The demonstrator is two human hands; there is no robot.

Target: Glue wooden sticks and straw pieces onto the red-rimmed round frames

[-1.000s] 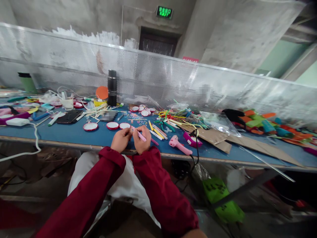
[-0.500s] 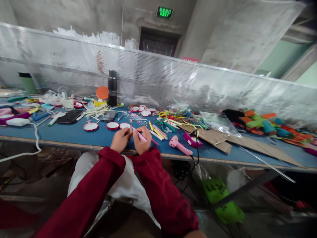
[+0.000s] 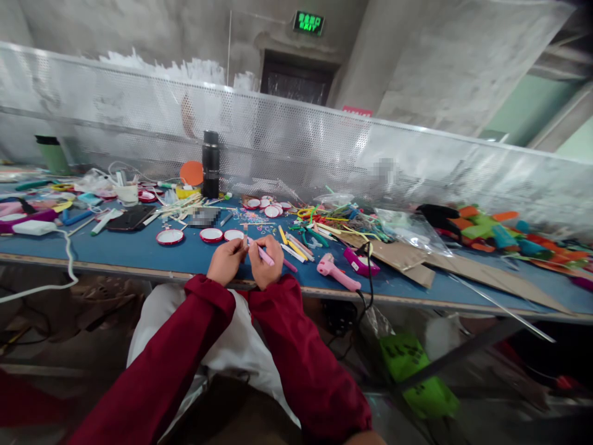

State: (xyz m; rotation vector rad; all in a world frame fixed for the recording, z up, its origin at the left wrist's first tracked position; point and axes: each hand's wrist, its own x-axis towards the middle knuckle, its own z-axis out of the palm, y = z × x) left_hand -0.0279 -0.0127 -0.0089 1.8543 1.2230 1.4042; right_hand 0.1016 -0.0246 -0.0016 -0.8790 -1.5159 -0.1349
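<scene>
Gripping a pink pen [image 3: 265,257], the right hand [image 3: 267,267] is curled closed beside the left hand [image 3: 225,262], which pinches a thin strip [image 3: 245,230]. Both stay almost where they were 1 second ago, by the blue table [image 3: 194,254], near 2 red-rimmed lids [image 3: 211,235].

Left of the left hand [image 3: 226,264], a bare strip of blue tabletop [image 3: 125,253] allows a low sideways pass. Red-rimmed lids [image 3: 211,235] lie just beyond that hand; right of the right hand [image 3: 267,262], loose pens [image 3: 298,248], then a pink glue gun [image 3: 337,273] and black cord [image 3: 369,275], block the way.
</scene>
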